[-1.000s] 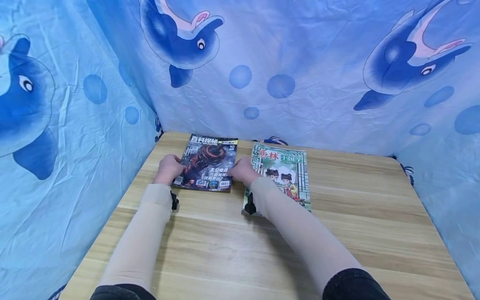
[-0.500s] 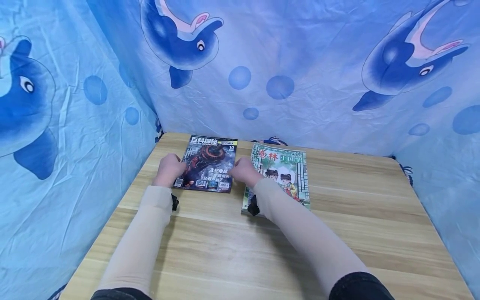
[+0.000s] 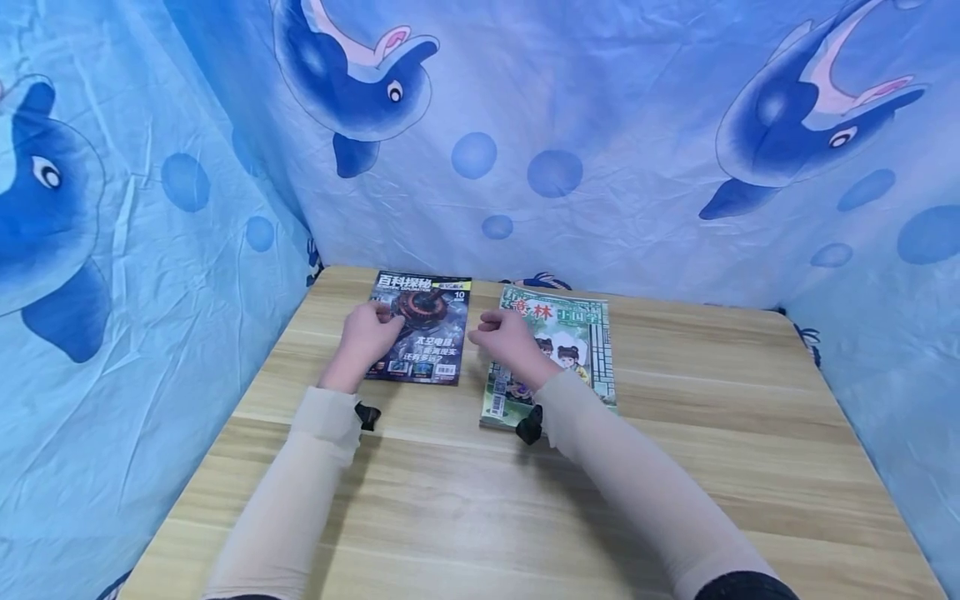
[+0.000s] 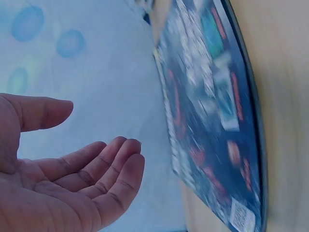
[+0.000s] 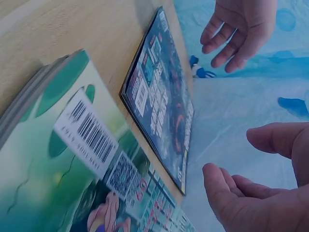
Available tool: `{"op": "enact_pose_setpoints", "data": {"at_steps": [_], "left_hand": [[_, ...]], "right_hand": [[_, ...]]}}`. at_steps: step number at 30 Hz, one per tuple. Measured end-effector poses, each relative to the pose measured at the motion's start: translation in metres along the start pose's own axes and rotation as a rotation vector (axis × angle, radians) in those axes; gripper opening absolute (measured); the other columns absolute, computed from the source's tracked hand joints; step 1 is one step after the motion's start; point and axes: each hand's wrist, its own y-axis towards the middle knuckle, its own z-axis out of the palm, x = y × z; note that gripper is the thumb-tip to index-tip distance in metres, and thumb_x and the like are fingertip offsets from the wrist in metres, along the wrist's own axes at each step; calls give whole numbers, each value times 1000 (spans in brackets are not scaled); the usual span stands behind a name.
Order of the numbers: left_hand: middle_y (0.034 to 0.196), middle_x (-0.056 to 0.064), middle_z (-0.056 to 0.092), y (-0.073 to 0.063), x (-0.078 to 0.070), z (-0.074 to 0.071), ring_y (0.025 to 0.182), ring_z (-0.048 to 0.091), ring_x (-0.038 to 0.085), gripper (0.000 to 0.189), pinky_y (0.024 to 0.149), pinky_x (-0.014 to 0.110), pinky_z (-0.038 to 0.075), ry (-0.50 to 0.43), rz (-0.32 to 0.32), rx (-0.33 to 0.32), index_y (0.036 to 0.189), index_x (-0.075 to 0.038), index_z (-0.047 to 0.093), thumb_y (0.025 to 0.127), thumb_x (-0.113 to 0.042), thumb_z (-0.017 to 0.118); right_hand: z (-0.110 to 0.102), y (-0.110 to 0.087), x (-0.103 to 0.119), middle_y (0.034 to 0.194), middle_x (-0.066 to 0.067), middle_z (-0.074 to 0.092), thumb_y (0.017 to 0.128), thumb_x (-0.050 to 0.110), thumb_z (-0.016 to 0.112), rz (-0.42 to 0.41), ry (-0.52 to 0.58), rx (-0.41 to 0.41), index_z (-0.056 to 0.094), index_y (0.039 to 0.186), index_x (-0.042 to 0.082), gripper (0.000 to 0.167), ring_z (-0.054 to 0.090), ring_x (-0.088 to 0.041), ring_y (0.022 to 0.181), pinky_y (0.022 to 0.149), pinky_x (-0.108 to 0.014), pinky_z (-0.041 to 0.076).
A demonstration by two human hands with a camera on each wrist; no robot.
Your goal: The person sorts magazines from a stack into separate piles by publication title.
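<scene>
Table (image 3: 750, 417): pale wood-grain top, soft light reflected. Behind table: blue fabric wall (image 3: 637, 92), creased, printed with two cartoon dolphins (image 3: 356, 67) and round spots (image 3: 555, 173). Left of table: matching side panel (image 3: 187, 283), one printed dolphin (image 3: 56, 217). Right of table: light-blue fabric (image 3: 892, 350), wrinkled.

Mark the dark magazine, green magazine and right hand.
Dark magazine (image 3: 422, 328), head view: middle of the cover.
Green magazine (image 3: 576, 346), head view: right half of the cover.
Right hand (image 3: 516, 340), head view: back of the hand.
</scene>
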Motion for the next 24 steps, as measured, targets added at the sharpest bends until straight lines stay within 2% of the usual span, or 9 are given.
{"op": "enact_pose_setpoints", "data": {"at_steps": [5,10,16,24], "left_hand": [[118,24,64,-15,-18,10,105,62,37,48,88,48,52,-69,44,0,138,9,52,101,-22,60],[120,22,63,-29,-32,23,105,62,35,55,90,48,52,-84,68,13,143,8,47,100,-24,62],[127,23,62,-43,-48,37,107,63,34,55,89,47,52,-139,107,27,143,6,48,99,-22,64],[125,21,64,-58,-61,56,106,64,32,52,89,46,54,-185,129,20,140,5,52,97,-21,67]], "right_hand": [[-16,-11,-8,124,-9,63,94,22,74,-38,26,-23,57,140,3,53,60,-22,112,91,-38,54],[-33,-26,-15,132,-17,60,95,22,74,-91,65,-40,52,145,0,59,59,-25,115,92,-40,54],[-54,-41,-29,129,-17,61,95,22,74,-143,79,-110,54,143,3,55,60,-25,116,96,-39,52],[-78,-60,-52,129,-14,62,93,23,76,-188,60,-213,55,142,2,57,61,-26,115,97,-40,52]]}}
